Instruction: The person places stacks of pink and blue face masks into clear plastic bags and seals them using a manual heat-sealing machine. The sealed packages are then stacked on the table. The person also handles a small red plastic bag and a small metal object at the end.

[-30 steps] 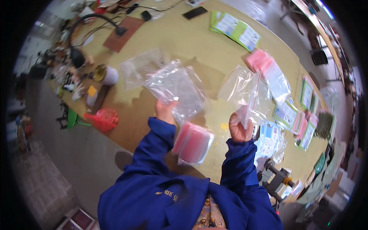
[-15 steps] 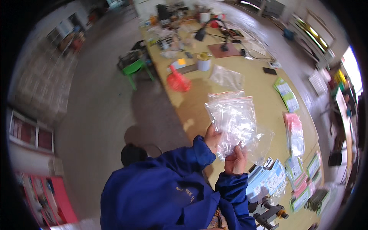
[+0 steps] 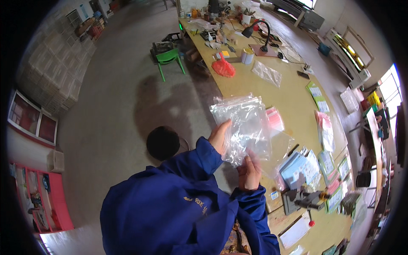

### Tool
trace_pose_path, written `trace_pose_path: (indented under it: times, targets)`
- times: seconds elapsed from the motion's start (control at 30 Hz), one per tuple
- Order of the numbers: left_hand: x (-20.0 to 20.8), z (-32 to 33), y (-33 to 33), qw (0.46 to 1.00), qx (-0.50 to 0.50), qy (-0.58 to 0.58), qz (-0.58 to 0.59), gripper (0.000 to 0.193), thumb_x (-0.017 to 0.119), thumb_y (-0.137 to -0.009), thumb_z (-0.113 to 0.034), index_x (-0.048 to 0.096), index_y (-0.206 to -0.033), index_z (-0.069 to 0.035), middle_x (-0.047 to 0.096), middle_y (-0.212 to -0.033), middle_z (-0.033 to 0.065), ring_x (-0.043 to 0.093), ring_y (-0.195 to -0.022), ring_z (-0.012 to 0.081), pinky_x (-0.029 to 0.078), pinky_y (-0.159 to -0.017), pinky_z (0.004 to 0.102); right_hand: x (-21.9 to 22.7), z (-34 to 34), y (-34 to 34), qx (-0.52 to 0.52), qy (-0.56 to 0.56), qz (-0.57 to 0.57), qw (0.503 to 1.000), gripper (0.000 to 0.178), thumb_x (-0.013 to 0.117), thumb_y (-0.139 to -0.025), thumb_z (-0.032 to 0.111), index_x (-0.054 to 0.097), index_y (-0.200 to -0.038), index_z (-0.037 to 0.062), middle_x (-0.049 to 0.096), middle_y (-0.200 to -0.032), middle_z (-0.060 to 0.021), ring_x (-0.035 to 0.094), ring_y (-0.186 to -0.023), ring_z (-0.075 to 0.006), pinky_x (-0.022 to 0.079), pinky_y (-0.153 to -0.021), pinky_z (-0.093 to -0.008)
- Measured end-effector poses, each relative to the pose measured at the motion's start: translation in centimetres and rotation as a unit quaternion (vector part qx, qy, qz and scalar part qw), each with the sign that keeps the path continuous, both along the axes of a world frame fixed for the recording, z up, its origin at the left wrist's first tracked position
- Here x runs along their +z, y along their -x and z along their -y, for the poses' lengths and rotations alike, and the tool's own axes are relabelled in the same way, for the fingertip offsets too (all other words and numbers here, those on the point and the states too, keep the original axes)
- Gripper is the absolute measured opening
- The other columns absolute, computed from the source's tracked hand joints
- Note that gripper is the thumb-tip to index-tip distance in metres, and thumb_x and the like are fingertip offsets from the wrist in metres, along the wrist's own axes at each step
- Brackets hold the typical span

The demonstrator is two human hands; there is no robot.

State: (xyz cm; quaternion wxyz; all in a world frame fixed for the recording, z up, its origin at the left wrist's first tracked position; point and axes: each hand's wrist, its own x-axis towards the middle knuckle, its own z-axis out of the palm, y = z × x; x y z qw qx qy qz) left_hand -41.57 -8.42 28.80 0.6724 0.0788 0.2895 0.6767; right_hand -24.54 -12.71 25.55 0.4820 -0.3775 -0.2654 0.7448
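Note:
A stack of clear zip-lock plastic bags [image 3: 246, 123] is held up in front of me, over the table's left edge. My left hand [image 3: 220, 135] grips the stack along its left side, the thumb lying over the front. At the lower edge, my right hand [image 3: 249, 170] has its fingers and thumb closed on the bags' bottom; the fingertips are slightly blurred. Behind the stack, a pink-and-white bundle of bags [image 3: 275, 119] shows on the table. To the right of my right hand lie light-blue printed cards [image 3: 299, 168], partly in a clear bag.
The long yellowish table [image 3: 238, 87] carries a red plastic bag [image 3: 223, 66], a tin can [image 3: 247, 55], a black desk lamp [image 3: 267, 36] and a flat clear bag [image 3: 267, 74]. A metal clamp-like tool [image 3: 306, 199] stands near right. On the floor are a green chair [image 3: 168, 57] and a round black stool [image 3: 163, 143].
Both hands have moved left with the bag stack, and my view has shifted. The pink-and-white bundle behind the stack now shows, as does more of the near table.

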Motion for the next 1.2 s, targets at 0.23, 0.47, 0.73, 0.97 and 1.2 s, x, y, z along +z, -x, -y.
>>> trace_pose_path:
  times: [0.23, 0.47, 0.73, 0.97, 1.2]
  targets:
    - [-2.3, 6.9, 5.7, 0.993, 0.079, 0.004, -0.088, 0.031, 0.061, -0.096, -0.029, 0.065, -0.107, 0.000, 0.067, -0.102, 0.0086, 0.065, -0.091, 0.0190, 0.054, -0.079, 0.0323, -0.3, 9.4, 2.7, -0.082, -0.064, 0.122, 0.987, 0.052, 0.044, -0.103, 0.044, 0.052, -0.133, 0.0029, 0.064, -0.104, -0.0091, 0.057, -0.070, -0.0139, 0.047, -0.055, -0.0257]
    - [-5.3, 16.0, 15.1, 0.985, 0.016, -0.003, -0.173, 0.025, 0.061, -0.097, -0.022, 0.066, -0.101, 0.001, 0.069, -0.099, 0.0090, 0.065, -0.090, 0.0187, 0.052, -0.082, 0.0321, 3.8, 18.5, 3.7, -0.396, -0.216, 0.130, 0.883, 0.050, 0.042, -0.104, 0.041, 0.045, -0.137, 0.0040, 0.059, -0.124, -0.0156, 0.067, -0.069, -0.0199, 0.050, -0.054, -0.0254]
    - [-5.5, 26.6, 14.8, 0.942, -0.315, 0.059, -0.098, 0.033, 0.056, -0.100, -0.028, 0.063, -0.112, 0.002, 0.067, -0.107, 0.0111, 0.066, -0.097, 0.0200, 0.054, -0.086, 0.0339, 3.2, 28.5, 7.5, -0.076, -0.488, 0.685, 0.535, 0.035, 0.064, -0.083, 0.004, 0.068, -0.118, 0.0076, 0.051, -0.136, -0.0237, 0.059, -0.115, -0.0364, 0.050, -0.094, -0.0390]
    - [-3.4, 36.9, 9.7, 0.883, -0.466, 0.012, 0.054, 0.059, 0.052, -0.099, -0.043, 0.041, -0.140, -0.002, 0.054, -0.133, 0.0155, 0.055, -0.120, 0.0295, 0.048, -0.100, 0.0441, 2.5, 42.8, 5.1, -0.157, -0.438, 0.697, 0.546, 0.043, 0.067, -0.079, 0.008, 0.064, -0.122, 0.0082, 0.052, -0.135, -0.0237, 0.059, -0.115, -0.0360, 0.050, -0.093, -0.0405]
    - [-5.8, 52.1, -2.6, 0.762, -0.637, -0.044, -0.111, 0.061, 0.063, -0.079, -0.001, 0.041, -0.136, 0.003, 0.058, -0.122, 0.0164, 0.061, -0.112, 0.0300, 0.052, -0.096, 0.0444, -3.4, 68.0, -2.9, -0.448, -0.102, 0.645, 0.611, 0.065, 0.068, -0.079, 0.000, 0.045, -0.140, 0.0034, 0.029, -0.153, -0.0211, 0.048, -0.130, -0.0356, 0.041, -0.106, -0.0397]
